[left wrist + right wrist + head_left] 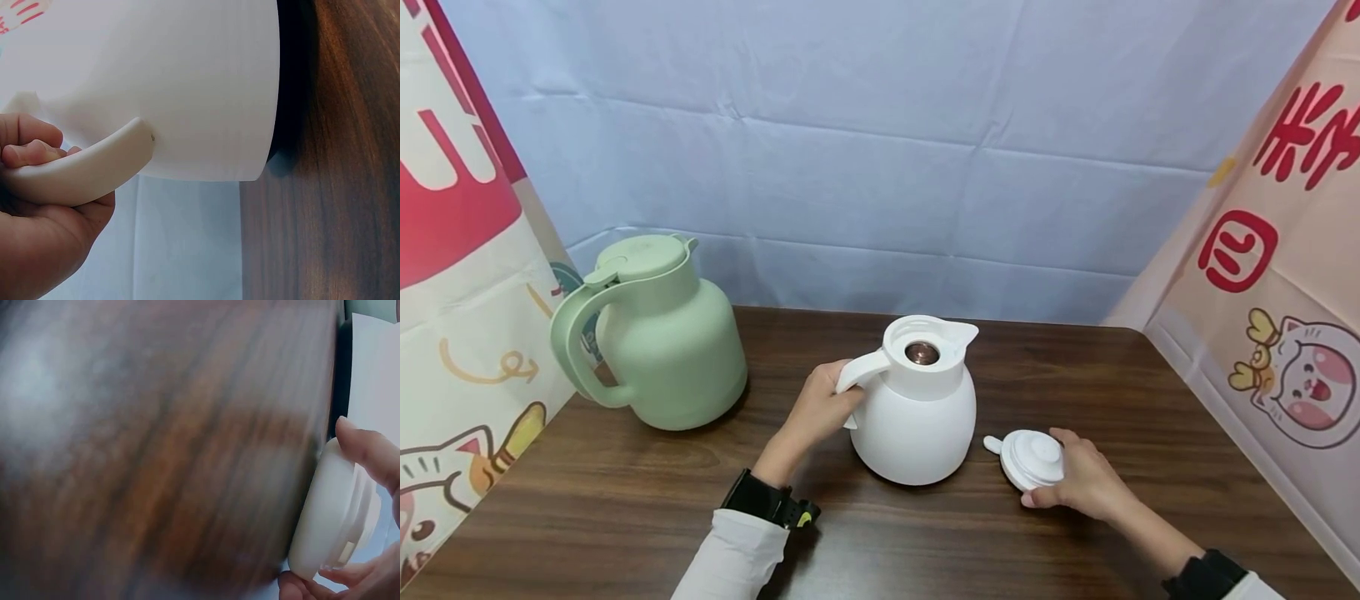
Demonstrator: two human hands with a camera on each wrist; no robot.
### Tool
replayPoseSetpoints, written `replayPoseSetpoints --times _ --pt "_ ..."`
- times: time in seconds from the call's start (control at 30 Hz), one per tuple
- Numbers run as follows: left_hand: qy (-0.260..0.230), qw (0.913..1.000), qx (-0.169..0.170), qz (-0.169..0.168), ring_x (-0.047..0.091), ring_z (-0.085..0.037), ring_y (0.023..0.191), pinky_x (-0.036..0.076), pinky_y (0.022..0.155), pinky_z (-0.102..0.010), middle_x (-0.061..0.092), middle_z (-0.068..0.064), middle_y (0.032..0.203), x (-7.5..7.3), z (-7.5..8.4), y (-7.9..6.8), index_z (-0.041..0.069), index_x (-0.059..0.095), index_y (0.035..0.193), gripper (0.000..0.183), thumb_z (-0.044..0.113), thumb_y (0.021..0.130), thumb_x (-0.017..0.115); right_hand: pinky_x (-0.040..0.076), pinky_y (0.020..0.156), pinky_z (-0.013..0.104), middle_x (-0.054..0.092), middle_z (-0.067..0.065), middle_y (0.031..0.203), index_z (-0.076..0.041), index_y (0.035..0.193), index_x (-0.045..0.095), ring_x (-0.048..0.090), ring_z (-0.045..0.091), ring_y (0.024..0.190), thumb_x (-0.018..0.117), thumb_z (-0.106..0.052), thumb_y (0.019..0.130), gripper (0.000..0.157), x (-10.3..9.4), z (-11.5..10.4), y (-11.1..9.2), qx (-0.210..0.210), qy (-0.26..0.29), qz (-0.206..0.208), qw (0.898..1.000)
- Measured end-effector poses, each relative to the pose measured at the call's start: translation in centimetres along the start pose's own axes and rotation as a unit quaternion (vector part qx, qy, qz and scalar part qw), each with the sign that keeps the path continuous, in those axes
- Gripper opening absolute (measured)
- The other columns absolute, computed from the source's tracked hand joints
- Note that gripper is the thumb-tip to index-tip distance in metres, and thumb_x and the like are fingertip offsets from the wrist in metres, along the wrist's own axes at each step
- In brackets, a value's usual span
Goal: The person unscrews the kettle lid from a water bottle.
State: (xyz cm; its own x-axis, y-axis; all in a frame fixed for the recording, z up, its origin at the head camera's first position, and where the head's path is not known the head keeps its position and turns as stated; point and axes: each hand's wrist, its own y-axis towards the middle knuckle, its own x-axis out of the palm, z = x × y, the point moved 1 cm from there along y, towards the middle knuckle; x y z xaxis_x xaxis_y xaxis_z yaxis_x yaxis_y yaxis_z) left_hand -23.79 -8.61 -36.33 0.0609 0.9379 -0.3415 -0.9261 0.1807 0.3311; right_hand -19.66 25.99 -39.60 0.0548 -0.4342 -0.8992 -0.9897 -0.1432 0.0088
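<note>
A white thermos jug [917, 425] stands upright on the table with its top uncovered, a dark round opening showing inside the collar. My left hand [820, 408] grips its handle [94, 164]; in the left wrist view the fingers curl round it. To the right of the jug is a round white lid [1032, 460] with a small tab pointing left. My right hand [1086, 477] holds this lid from the right, thumb on one edge and fingers on the other. The right wrist view shows the lid [331, 512] between them, close over the tabletop.
At the left rear of the brown wooden table [625, 508] stands a larger green thermos jug [677, 358], its lid on and handle facing left. A pale blue cloth [865, 183] hangs behind, and printed cloths [1262, 333] flank both sides.
</note>
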Motion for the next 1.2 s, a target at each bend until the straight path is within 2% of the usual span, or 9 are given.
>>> replayPoseSetpoints --times 0.3,0.6,0.83,0.93,1.07,1.2 --pt "0.001 1.0 -0.002 0.001 0.058 -0.017 0.071 0.05 0.058 -0.038 0.067 -0.006 0.087 -0.1 0.1 0.0 0.011 0.066 0.095 0.026 -0.001 0.076 0.053 0.043 0.073 0.053 0.047 0.033 0.098 0.014 0.124 0.035 0.047 0.039 0.087 0.085 -0.048 0.041 0.115 0.3 0.0 0.2 0.02 -0.02 -0.007 1.0" --pt "0.003 1.0 0.002 0.009 0.057 -0.017 0.07 0.05 0.058 -0.038 0.066 -0.006 0.087 -0.1 -0.1 -0.1 0.01 0.067 0.093 0.026 -0.002 0.075 0.053 0.043 0.072 0.053 0.048 0.031 0.098 0.014 0.122 0.036 0.047 0.039 0.088 0.085 -0.048 0.041 0.114 0.4 0.0 0.2 0.018 -0.015 -0.007 1.0" --pt "0.0 1.0 0.002 0.005 0.057 -0.017 0.071 0.049 0.058 -0.037 0.066 -0.006 0.087 0.0 -0.1 0.0 0.01 0.066 0.093 0.025 -0.002 0.076 0.053 0.043 0.073 0.053 0.048 0.033 0.1 0.016 0.124 0.033 0.047 0.04 0.088 0.084 -0.047 0.045 0.114 0.3 0.0 0.1 0.009 -0.019 -0.014 1.0" --pt "0.005 1.0 0.004 0.001 0.054 -0.017 0.069 0.047 0.058 -0.036 0.065 -0.007 0.083 0.1 -0.1 0.0 0.009 0.065 0.092 0.023 -0.002 0.075 0.055 0.044 0.072 0.051 0.05 0.031 0.1 0.017 0.124 0.034 0.049 0.036 0.087 0.083 -0.042 0.049 0.108 0.0 0.1 -0.1 -0.003 -0.003 -0.017 1.0" --pt "0.045 0.9985 0.018 0.025 0.051 -0.017 0.063 0.047 0.054 -0.034 0.062 -0.006 0.075 0.3 -0.1 0.1 0.007 0.064 0.087 0.019 -0.001 0.071 0.059 0.046 0.069 0.043 0.056 0.024 0.098 0.017 0.119 0.04 0.053 0.028 0.083 0.083 -0.036 0.052 0.095 -0.2 0.1 -0.1 -0.023 0.025 -0.019 0.999" --pt "0.099 0.9904 0.038 0.088 0.043 -0.013 0.051 0.041 0.046 -0.03 0.055 -0.001 0.059 0.9 -0.2 0.2 0.007 0.061 0.074 0.01 0.001 0.066 0.06 0.046 0.069 0.044 0.058 0.023 0.097 0.017 0.116 0.043 0.054 0.027 0.083 0.082 -0.037 0.053 0.093 -0.5 0.1 0.1 -0.023 0.02 -0.021 0.999"
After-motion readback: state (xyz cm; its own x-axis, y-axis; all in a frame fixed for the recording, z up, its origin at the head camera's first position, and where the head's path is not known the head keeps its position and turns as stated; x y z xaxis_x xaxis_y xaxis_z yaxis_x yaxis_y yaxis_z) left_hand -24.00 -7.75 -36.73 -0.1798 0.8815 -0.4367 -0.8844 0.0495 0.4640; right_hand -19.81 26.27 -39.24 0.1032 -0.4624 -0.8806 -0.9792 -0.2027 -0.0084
